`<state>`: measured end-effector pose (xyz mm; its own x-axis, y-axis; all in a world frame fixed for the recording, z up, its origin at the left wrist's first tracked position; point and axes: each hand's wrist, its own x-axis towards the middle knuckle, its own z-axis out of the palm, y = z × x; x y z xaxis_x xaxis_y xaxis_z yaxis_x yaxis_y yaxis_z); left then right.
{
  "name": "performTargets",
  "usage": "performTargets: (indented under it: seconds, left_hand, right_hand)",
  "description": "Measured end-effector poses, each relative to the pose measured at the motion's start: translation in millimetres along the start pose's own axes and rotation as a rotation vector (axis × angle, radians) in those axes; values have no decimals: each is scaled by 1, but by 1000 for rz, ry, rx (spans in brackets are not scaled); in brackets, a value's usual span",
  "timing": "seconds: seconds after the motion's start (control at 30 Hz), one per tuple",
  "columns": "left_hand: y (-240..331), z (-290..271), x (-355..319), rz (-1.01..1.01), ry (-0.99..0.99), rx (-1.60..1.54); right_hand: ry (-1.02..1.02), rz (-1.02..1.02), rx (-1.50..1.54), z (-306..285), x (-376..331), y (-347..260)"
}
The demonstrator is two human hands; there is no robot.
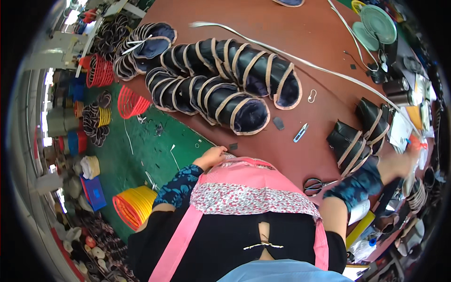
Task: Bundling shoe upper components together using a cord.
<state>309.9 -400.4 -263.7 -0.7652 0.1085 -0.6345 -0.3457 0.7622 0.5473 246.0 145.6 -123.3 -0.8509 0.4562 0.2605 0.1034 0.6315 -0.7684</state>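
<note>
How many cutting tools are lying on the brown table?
2. The small blue thread snips lie near the middle of the table, right of the long rows of dark shoe uppers. The black-handled scissors lie at the near edge. Clutter at right may hide more.

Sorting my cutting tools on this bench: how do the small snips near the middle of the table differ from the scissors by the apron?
The snips are small, with a blue body and no finger loops; the scissors are larger, with dark looped handles. The snips lie bare on the brown table near the rows of nested shoe uppers; the scissors lie at the table's near edge beside the right forearm. Both lie flat, untouched by either hand.
</note>
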Motion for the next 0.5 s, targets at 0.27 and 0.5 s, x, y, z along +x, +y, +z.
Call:
performTargets:
  seconds: [0.27,0.5]
  left_hand:
    - [-165,-119,2,-57,48,187]
    - [-357,-416,47,-81,114,1091]
  right_hand:
    - [-76,-184,-393,-211,38,-4]
    - [-481,-322,-85,88,-57,-135]
